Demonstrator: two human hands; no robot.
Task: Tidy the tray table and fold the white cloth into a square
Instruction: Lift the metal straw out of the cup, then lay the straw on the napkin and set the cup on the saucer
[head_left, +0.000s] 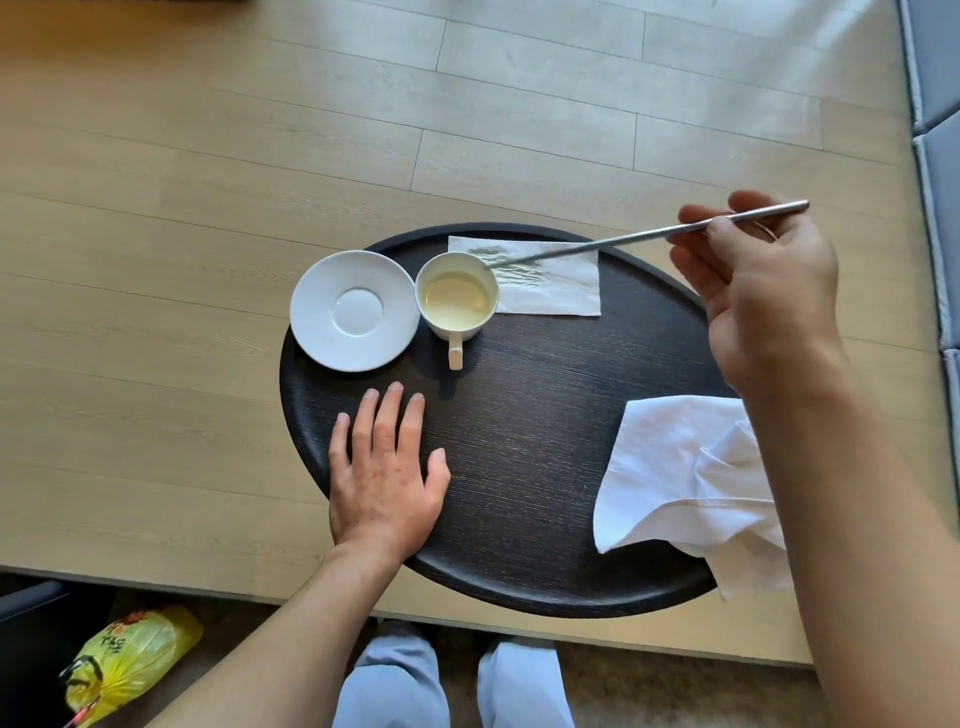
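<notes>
A round dark tray table (519, 467) carries a white saucer (355, 310) at its far left and a white cup (457, 296) beside it, its handle pointing toward me. My right hand (763, 296) grips the end of a long metal spoon (623, 240), whose bowl rests at the cup's rim. A flat paper napkin (556, 291) lies behind the cup. The crumpled white cloth (680, 478) sits at the tray's near right edge, partly under my right forearm. My left hand (384, 467) lies flat on the tray, fingers spread, holding nothing.
The tray table stands over a light wooden floor (208, 182). A yellow plastic bag (124, 660) lies on the ground at the lower left. Grey cushions (940, 156) line the right edge. My knees (452, 680) show below the tray.
</notes>
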